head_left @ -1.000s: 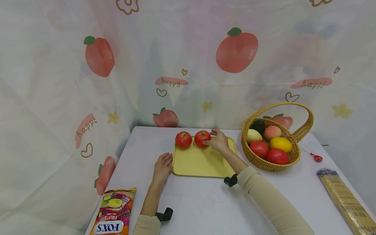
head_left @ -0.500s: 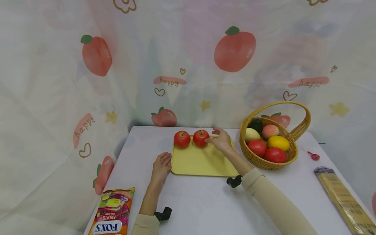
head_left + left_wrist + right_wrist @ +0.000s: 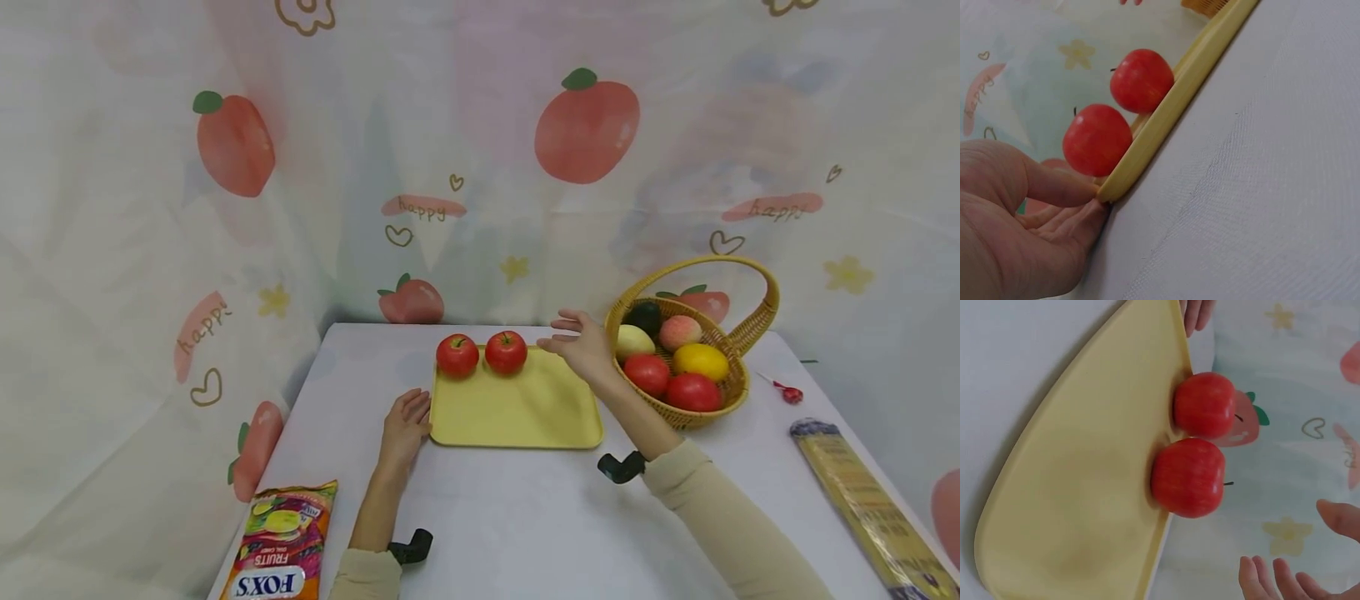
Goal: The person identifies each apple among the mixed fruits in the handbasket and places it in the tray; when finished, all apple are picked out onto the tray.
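Observation:
In the head view, my left hand [image 3: 402, 429] rests at the left side of a yellow tray [image 3: 517, 425], its fingers extended along the edge. In the left wrist view, the left thumb [image 3: 1063, 185] touches the tray's rim. Two red apples [image 3: 457, 356] [image 3: 506, 352] sit side by side near the tray's far edge. My right hand [image 3: 585, 346] is raised over the tray's far right corner, spread and holding nothing. In the right wrist view, its fingertips [image 3: 1249, 578] show apart from the nearer apple [image 3: 1188, 478].
A wicker basket [image 3: 738, 387] of several fruits stands right of the tray, close to my right hand. A lollipop [image 3: 790, 392] and a long clear-wrapped package [image 3: 862, 500] lie at the right. A Fox's candy bag [image 3: 281, 542] lies front left on the white table [image 3: 510, 525].
My right hand has left the right apple and moved up and to the right, toward the basket. Both apples stay on the tray. My left hand keeps its place at the tray's edge.

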{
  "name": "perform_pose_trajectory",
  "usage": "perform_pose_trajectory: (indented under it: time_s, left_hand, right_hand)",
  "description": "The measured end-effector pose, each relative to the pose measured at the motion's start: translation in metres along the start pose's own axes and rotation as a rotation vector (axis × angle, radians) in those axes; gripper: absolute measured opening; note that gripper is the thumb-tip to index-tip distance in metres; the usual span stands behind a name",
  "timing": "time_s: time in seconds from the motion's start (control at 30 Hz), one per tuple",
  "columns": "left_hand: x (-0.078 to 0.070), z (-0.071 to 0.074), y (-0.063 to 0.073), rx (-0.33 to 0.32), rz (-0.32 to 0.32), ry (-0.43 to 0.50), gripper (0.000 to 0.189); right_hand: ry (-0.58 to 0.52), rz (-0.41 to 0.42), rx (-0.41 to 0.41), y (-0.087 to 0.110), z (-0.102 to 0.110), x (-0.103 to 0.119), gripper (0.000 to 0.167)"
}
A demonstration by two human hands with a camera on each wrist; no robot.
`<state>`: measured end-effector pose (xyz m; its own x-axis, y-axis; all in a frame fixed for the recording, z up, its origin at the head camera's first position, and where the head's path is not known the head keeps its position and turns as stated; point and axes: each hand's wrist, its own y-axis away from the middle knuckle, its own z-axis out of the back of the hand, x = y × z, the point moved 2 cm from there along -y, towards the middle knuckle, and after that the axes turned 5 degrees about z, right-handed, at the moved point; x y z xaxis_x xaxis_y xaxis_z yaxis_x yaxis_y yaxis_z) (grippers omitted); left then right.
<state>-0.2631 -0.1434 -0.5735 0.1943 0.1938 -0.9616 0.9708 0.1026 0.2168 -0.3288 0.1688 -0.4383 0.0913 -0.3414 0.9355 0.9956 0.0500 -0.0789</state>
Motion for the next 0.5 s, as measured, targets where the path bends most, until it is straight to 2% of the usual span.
perform_pose_trajectory:
  time_s: [0.27, 0.5]
  left_hand:
    - [0.001, 0.000, -0.001, -0.018, 0.010, -0.026, 0.074]
    - [0.001, -0.001, 0.001, -0.010, 0.000, -0.016, 0.074]
  right_hand:
    - [-0.036, 0.014, 0.017, 0.013, 0.024, 0.007, 0.069]
    - [-0.030, 0.052, -0.008, 0.026, 0.042, 0.010, 0.064]
